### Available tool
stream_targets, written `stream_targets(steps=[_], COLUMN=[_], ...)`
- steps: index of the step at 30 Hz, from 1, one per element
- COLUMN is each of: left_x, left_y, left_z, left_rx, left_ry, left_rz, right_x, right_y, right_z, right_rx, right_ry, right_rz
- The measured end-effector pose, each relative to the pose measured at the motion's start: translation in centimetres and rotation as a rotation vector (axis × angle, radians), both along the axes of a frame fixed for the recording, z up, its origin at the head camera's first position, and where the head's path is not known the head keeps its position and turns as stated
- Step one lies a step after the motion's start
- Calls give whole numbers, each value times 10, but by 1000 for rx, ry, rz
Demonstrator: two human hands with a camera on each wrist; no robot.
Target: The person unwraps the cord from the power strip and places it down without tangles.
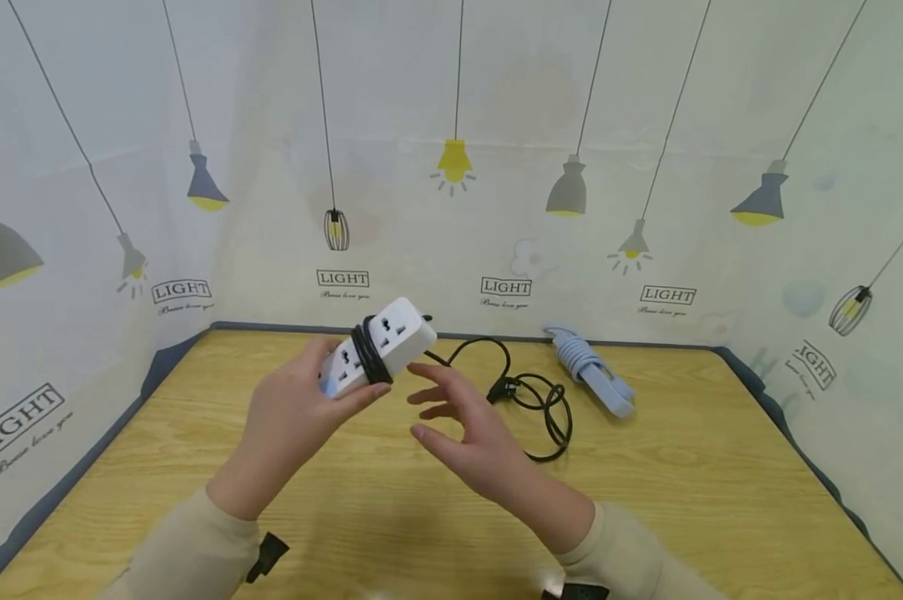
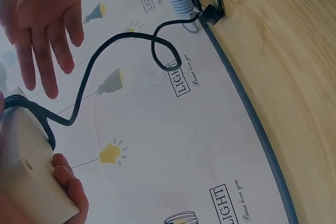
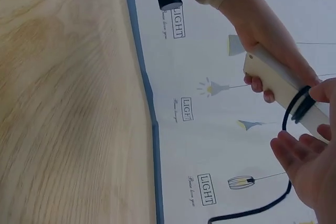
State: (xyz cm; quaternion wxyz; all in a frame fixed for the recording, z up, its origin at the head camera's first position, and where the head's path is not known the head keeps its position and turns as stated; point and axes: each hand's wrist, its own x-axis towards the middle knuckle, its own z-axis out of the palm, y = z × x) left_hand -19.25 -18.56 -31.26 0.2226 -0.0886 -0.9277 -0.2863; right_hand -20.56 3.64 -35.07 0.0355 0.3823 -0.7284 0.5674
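My left hand [image 1: 289,408] grips a white power strip [image 1: 404,327] above the table, tilted with its far end up to the right. Several turns of black cord [image 1: 369,350] are wound round the strip's middle, and the left thumb lies close to them. My right hand [image 1: 477,442] is just right of the strip with fingers spread and loosely bent, holding nothing. From the strip, the loose length of black cord [image 2: 113,39] runs in a curve to a black plug [image 1: 502,388]. In the right wrist view, the cord passes behind the right hand's fingertips [image 3: 286,140].
Loose loops of the black cord [image 1: 552,421] lie on the wooden table [image 1: 684,492]. Behind them to the right is a light blue power strip [image 1: 609,392] with its cord bundled round it. A white sheet [image 1: 391,108] printed with lamps hangs behind the table and along its sides.
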Motion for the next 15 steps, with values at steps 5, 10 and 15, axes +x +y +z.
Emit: stream_targets(steps=[5, 10, 15], left_x=[2, 4, 5], left_y=[6, 12, 16], left_z=[2, 3, 3], left_rx=[26, 48, 47], left_ry=[6, 19, 36], left_rz=[-17, -37, -51], right_x=[-1, -3, -2], right_y=[-12, -21, -28], right_z=[-2, -3, -3], right_rx=[-127, -207, -231], right_ry=[-52, -84, -99], right_rz=[48, 101, 134])
